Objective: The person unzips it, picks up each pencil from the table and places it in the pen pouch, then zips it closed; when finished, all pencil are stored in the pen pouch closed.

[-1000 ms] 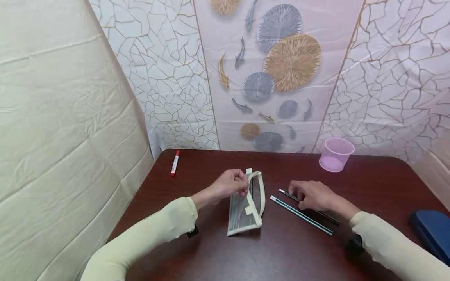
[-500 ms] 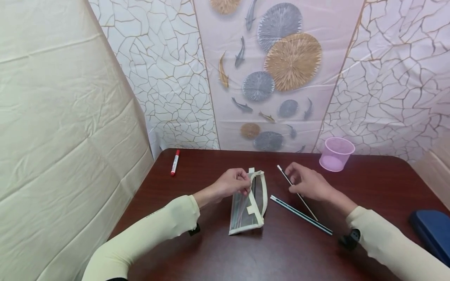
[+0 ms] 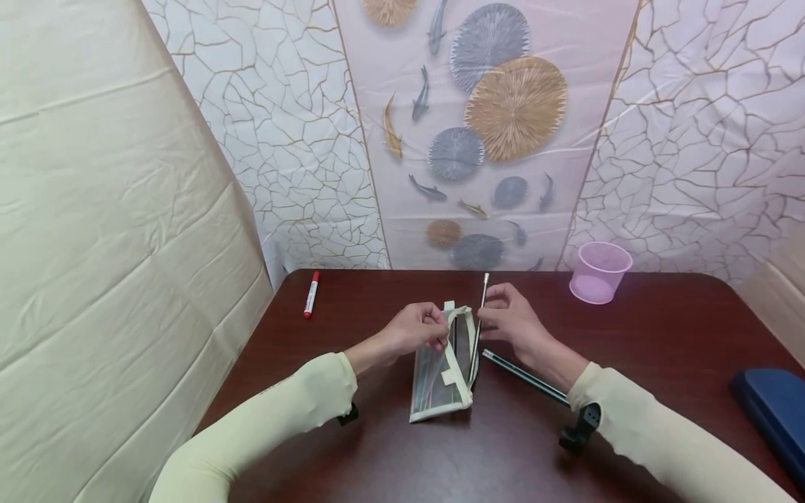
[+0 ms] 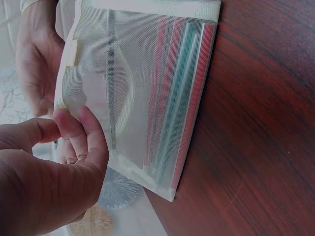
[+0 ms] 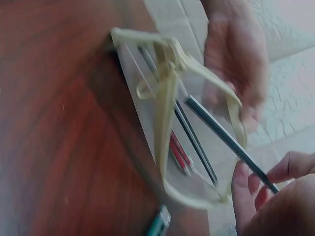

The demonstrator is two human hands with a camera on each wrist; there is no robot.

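My left hand (image 3: 411, 328) pinches the open edge of a mesh pencil pouch (image 4: 135, 64) with cream trim. Through the mesh in the left wrist view, several red and green pencils (image 4: 197, 98) lie along its bottom, with a dark pencil (image 4: 110, 73) apart from them. My right hand (image 3: 512, 325) pinches a slim dark pencil (image 5: 221, 135) with a white end (image 3: 486, 278). In the right wrist view that pencil slants at the pouch's gaping mouth, its far tip within the opening's outline. Beside the pouch, green pencils (image 3: 528, 378) lie on the table, partly behind my right forearm.
A red-and-white marker (image 3: 311, 295) lies at the table's far left. Toward the back right stands a pink cup (image 3: 600, 274). A dark blue case (image 3: 770, 419) sits by the right edge. Patterned cloth (image 3: 302, 140) hangs behind the dark wooden table (image 3: 402, 461).
My right hand has lifted the dark pencil off the table and carried it left to the pouch, turning it more upright. The left hand keeps its grip on the pouch, which shifted slightly right.
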